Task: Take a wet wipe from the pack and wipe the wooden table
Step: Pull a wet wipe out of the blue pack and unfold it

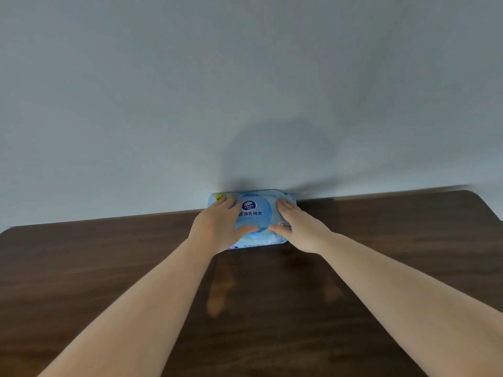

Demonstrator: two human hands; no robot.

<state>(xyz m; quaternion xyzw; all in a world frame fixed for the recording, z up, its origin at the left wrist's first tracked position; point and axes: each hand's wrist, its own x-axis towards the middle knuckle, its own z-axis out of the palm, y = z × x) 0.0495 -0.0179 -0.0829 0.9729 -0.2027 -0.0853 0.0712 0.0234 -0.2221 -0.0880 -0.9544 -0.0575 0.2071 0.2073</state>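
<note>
A light blue wet wipe pack (254, 213) with a round lid lies flat at the far edge of the dark wooden table (272, 295), against the wall. My left hand (217, 227) rests on the pack's left side, fingers spread over it, thumb at the lid's lower edge. My right hand (296, 227) lies on the pack's right side, thumb pointing towards the lid. The lid looks closed. No wipe is visible outside the pack.
A plain pale wall (245, 91) rises directly behind the table's far edge. The table's rounded far right corner (481, 202) and its far left corner (11, 232) are in view.
</note>
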